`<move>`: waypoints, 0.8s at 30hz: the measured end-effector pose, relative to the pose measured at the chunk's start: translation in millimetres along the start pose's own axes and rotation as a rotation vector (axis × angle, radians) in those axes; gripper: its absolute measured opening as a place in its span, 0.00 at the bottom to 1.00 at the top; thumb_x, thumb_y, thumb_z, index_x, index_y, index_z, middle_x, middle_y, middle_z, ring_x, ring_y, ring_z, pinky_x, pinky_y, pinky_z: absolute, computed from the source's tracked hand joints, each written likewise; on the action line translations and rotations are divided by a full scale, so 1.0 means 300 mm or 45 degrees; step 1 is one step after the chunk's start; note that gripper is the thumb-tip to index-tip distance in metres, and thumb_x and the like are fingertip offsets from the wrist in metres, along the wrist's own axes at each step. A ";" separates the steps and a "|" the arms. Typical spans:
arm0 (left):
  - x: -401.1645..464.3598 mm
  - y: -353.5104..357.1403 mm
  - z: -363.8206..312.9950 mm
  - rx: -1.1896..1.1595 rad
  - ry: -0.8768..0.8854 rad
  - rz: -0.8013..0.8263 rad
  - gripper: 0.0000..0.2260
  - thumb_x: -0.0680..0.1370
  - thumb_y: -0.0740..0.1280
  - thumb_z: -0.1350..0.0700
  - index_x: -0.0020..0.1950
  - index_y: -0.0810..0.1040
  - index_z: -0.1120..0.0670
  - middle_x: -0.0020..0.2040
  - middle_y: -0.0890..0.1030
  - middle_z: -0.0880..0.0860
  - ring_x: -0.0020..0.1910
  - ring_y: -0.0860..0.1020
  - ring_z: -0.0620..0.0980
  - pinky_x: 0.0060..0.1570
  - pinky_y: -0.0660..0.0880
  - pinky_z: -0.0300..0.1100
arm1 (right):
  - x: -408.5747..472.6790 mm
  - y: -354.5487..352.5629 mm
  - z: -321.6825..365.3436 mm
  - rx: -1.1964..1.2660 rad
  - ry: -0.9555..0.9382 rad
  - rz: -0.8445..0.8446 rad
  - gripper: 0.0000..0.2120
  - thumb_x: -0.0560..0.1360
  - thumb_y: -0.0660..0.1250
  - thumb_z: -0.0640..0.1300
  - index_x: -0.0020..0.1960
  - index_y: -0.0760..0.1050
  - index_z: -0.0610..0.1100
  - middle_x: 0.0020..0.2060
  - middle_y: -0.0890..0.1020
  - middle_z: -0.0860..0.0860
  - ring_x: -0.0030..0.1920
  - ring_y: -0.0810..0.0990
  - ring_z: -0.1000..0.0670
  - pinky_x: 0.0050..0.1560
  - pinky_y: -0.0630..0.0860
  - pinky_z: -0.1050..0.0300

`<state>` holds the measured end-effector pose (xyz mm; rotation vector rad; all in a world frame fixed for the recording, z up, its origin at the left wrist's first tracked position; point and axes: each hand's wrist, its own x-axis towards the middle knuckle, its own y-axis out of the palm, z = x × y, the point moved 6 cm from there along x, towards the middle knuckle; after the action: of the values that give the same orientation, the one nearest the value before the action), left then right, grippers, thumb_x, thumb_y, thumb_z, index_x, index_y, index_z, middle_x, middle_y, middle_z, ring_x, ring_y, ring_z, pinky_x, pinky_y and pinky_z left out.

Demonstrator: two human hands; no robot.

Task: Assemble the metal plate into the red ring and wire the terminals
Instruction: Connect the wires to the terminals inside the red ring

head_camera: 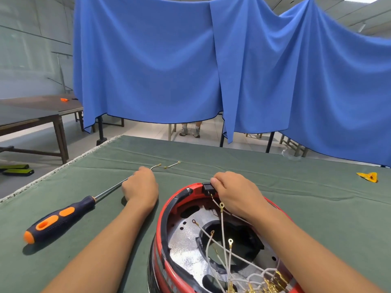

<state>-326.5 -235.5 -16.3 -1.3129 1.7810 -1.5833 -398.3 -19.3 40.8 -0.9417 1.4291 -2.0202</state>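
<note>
Right hand (233, 193) pinches the black switch block (207, 188) on the far rim of the red ring (164, 210), fingers curled over it. Metal plate (186, 235) sits inside the ring, just below that grip, with white ring-terminal wires (222, 231) lying loose across it. Left hand (140, 185) is curled on a short lead (156, 166) on the green cloth (296, 187); grip detail hidden. Second loose lead (172, 165) just beyond it. Screwdriver (61, 217) shaft runs under the left hand.

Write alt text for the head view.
A person's right hand grips a black part on the red ring holding the metal plate, while the left hand picks up a wire beside a screwdriver.
</note>
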 end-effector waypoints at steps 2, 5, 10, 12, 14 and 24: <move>0.007 0.001 0.003 0.011 0.000 0.003 0.10 0.77 0.60 0.62 0.58 0.72 0.60 0.56 0.80 0.58 0.55 0.79 0.58 0.48 0.73 0.46 | 0.000 0.002 -0.001 0.008 0.005 0.000 0.17 0.82 0.49 0.50 0.36 0.63 0.49 0.36 0.70 0.54 0.44 0.72 0.47 0.42 0.67 0.52; 0.008 -0.002 0.003 0.010 0.007 0.016 0.11 0.77 0.60 0.63 0.59 0.71 0.61 0.57 0.80 0.59 0.56 0.79 0.58 0.50 0.73 0.47 | -0.003 -0.002 0.001 0.025 0.011 -0.002 0.16 0.82 0.49 0.50 0.40 0.66 0.47 0.37 0.72 0.53 0.44 0.73 0.47 0.42 0.67 0.53; 0.013 -0.012 0.005 0.044 0.086 0.027 0.11 0.76 0.59 0.66 0.57 0.75 0.61 0.56 0.80 0.58 0.55 0.79 0.59 0.46 0.72 0.46 | -0.021 -0.015 0.002 0.118 0.005 -0.032 0.17 0.82 0.49 0.49 0.42 0.70 0.44 0.41 0.77 0.50 0.45 0.74 0.46 0.46 0.70 0.51; 0.014 -0.014 0.009 0.063 0.108 0.050 0.11 0.75 0.59 0.67 0.55 0.76 0.61 0.56 0.80 0.59 0.55 0.79 0.60 0.44 0.71 0.45 | -0.024 -0.023 -0.003 0.162 0.019 -0.052 0.18 0.82 0.49 0.50 0.46 0.73 0.42 0.42 0.79 0.48 0.46 0.75 0.45 0.48 0.71 0.50; 0.013 -0.017 0.008 0.076 0.135 0.086 0.11 0.75 0.59 0.67 0.55 0.76 0.61 0.56 0.80 0.59 0.56 0.78 0.60 0.44 0.70 0.45 | -0.025 -0.024 -0.007 0.180 0.023 -0.068 0.18 0.82 0.49 0.50 0.46 0.74 0.42 0.42 0.80 0.48 0.46 0.75 0.45 0.48 0.71 0.51; -0.018 -0.033 -0.026 0.046 0.192 0.244 0.12 0.76 0.60 0.63 0.58 0.75 0.59 0.60 0.78 0.58 0.60 0.76 0.59 0.52 0.72 0.46 | -0.032 -0.030 -0.010 0.247 0.014 -0.112 0.21 0.81 0.49 0.57 0.38 0.71 0.47 0.34 0.76 0.53 0.41 0.74 0.48 0.43 0.70 0.51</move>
<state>-326.5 -225.9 -6.5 -0.9966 1.8947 -1.6350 -394.5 -7.6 46.2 -0.9245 1.1897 -2.1857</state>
